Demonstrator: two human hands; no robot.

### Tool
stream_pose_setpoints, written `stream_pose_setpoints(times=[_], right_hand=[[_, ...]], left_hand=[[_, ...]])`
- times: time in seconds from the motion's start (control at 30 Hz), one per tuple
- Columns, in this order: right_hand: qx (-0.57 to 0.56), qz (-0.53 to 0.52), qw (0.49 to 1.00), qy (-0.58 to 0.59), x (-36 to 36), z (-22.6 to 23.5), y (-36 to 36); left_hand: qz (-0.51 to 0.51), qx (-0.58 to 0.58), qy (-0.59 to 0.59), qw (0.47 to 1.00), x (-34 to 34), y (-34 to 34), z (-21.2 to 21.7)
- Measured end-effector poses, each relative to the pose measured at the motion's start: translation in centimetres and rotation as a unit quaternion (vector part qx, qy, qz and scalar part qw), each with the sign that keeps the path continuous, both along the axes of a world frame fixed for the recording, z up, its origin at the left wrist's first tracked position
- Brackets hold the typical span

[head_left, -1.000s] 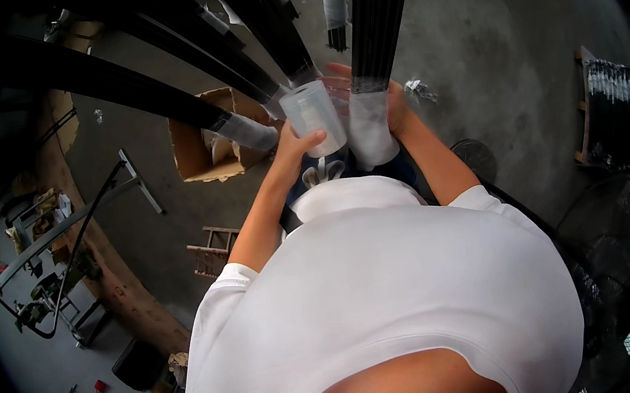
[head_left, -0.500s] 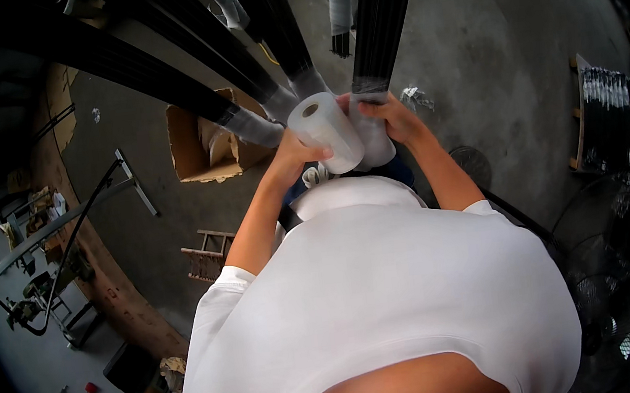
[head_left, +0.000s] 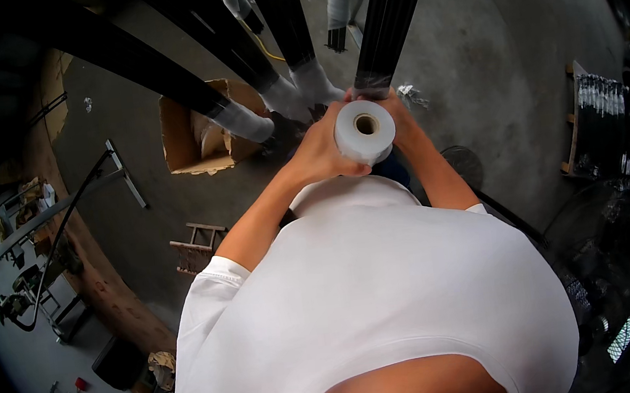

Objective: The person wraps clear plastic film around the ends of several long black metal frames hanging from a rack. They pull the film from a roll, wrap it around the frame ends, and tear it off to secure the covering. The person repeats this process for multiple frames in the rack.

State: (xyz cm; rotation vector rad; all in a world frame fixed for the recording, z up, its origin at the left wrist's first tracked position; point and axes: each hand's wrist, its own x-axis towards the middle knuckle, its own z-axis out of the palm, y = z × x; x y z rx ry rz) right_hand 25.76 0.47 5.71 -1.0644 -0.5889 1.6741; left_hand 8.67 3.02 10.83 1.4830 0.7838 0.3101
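Observation:
My left hand (head_left: 320, 152) is closed around a roll of clear stretch film (head_left: 352, 137), its cardboard core facing up. Just behind the roll, a bundle of long black bars (head_left: 393, 23) slants up and away, with film around its near end. My right hand (head_left: 404, 120) is closed at that end; the roll hides most of its fingers. To the left, more black bar bundles (head_left: 155, 66) lean with their ends wrapped in whitish film (head_left: 244, 122).
An open cardboard box (head_left: 181, 164) stands on the floor left of the bundles. Further left are a metal frame (head_left: 124, 174) and a small wooden stool (head_left: 196, 247). A stack of dark wrapped pieces (head_left: 600, 120) is at the right, with fans (head_left: 605, 258) below it.
The film roll has moved right and tipped so its core end faces up, now in front of the bundle. My left hand moved right with it; my right hand remains by the bundle.

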Motion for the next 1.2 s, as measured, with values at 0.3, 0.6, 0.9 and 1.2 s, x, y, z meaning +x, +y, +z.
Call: stream_pose_setpoints(times=[0.3, 0.6, 0.9, 1.2], right_hand=[[0.055, 0.123, 0.991, 0.012, 0.1, -0.3, 1.2], [0.119, 0.275, 0.896, 0.328, 0.0, -3.5, 5.3], [0.007, 0.430, 0.882, 0.194, -0.2, -3.3, 6.1], [-0.002, 0.239, 0.957, 0.165, -0.9, -4.2, 4.5]], left_hand=[[-0.182, -0.036, -0.107, 0.977, 5.6, -3.1, 1.4], [-0.181, -0.305, -0.293, 0.888, 6.1, -3.5, 3.4], [0.116, -0.325, -0.196, 0.918, -3.1, -2.6, -0.7], [0.207, -0.300, -0.197, 0.910, -5.6, -2.8, -2.0]])
